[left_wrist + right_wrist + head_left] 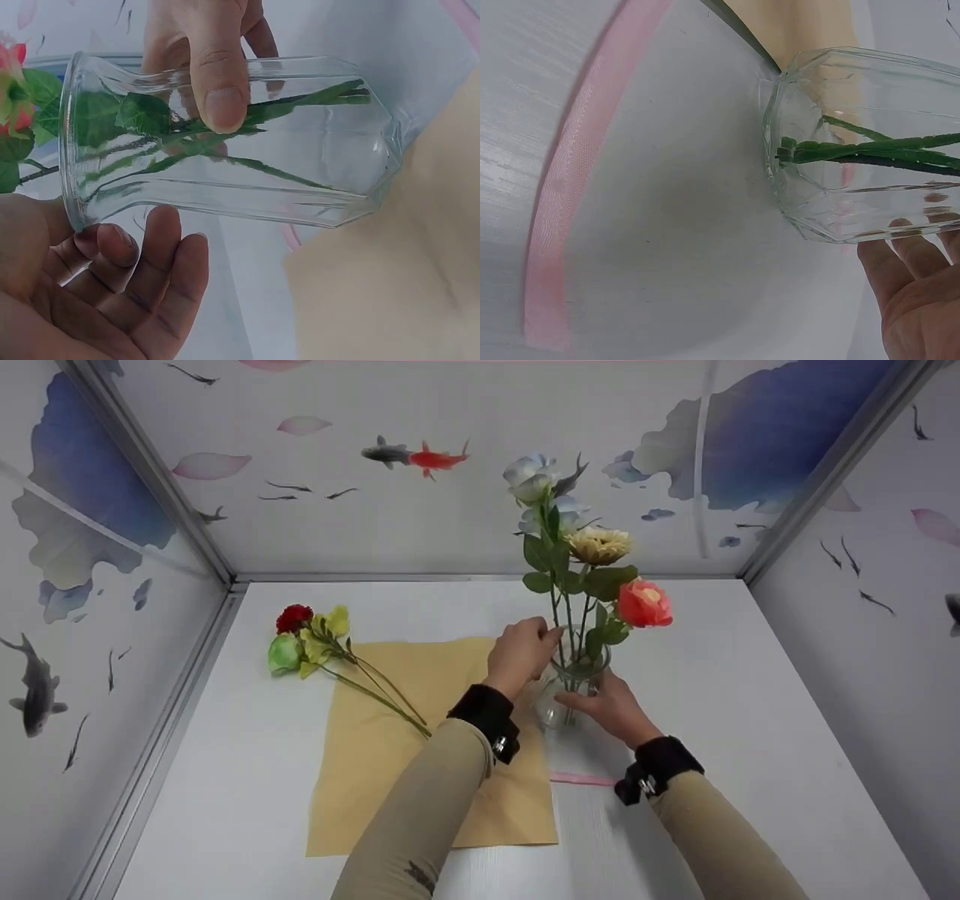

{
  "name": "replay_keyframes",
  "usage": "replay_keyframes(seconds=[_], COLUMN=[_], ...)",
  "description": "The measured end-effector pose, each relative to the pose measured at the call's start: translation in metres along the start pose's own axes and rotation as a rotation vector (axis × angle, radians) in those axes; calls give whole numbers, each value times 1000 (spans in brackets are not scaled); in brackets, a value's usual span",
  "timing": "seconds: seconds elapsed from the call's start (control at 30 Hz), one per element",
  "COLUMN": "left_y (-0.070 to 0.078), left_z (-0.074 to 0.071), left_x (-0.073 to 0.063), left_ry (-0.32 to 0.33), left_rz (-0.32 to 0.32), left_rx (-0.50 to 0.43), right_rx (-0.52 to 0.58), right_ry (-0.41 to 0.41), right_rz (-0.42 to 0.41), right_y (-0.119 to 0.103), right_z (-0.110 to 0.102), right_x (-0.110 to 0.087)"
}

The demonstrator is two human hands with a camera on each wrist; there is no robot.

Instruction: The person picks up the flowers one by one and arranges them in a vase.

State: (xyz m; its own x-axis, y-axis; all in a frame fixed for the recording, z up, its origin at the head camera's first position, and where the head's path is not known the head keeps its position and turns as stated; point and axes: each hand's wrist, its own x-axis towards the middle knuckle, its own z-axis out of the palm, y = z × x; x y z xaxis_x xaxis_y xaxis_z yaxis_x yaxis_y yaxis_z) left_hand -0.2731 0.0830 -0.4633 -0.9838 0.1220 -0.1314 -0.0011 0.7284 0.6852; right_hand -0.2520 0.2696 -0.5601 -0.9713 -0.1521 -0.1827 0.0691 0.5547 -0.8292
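Observation:
A clear glass vase (551, 709) holds several artificial flowers, their green stems (300, 97) crossing inside it. Among them are a coral rose (644, 602), a beige daisy-like flower (598, 545) and pale blue blooms (531, 478). My right hand (611, 709) grips the vase, thumb across the glass in the left wrist view; its fingers press the side in the right wrist view. Beside the rim is my left hand (521, 652), fingers loosely curled with tips close to or touching the glass. Its thumb is hidden in the left wrist view.
A tan paper sheet (420, 780) lies left of the vase. On and beyond its upper left corner rest a red flower (294, 619), a green flower (285, 654) and yellow blossoms (337, 621). A pink ribbon (581, 778) lies near the right wrist. Printed panels surround the white table (750, 697).

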Motion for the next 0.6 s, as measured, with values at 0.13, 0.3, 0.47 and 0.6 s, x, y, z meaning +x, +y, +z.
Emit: replay_keyframes(seconds=[0.13, 0.3, 0.47, 0.6], left_y=[-5, -11, -21, -30], left_z=[-2, -5, -10, -13], left_x=[-1, -5, -10, -13], left_ry=[-48, -98, -120, -114], left_rz=[5, 16, 46, 64], left_rx=[-80, -156, -216, -229], right_rx=[-2, 3, 9, 16], right_ry=[-4, -8, -4, 3], right_rz=[4, -16, -42, -46], right_y=[0, 1, 1, 1], right_z=[0, -1, 1, 1], right_x=[2, 2, 1, 1])
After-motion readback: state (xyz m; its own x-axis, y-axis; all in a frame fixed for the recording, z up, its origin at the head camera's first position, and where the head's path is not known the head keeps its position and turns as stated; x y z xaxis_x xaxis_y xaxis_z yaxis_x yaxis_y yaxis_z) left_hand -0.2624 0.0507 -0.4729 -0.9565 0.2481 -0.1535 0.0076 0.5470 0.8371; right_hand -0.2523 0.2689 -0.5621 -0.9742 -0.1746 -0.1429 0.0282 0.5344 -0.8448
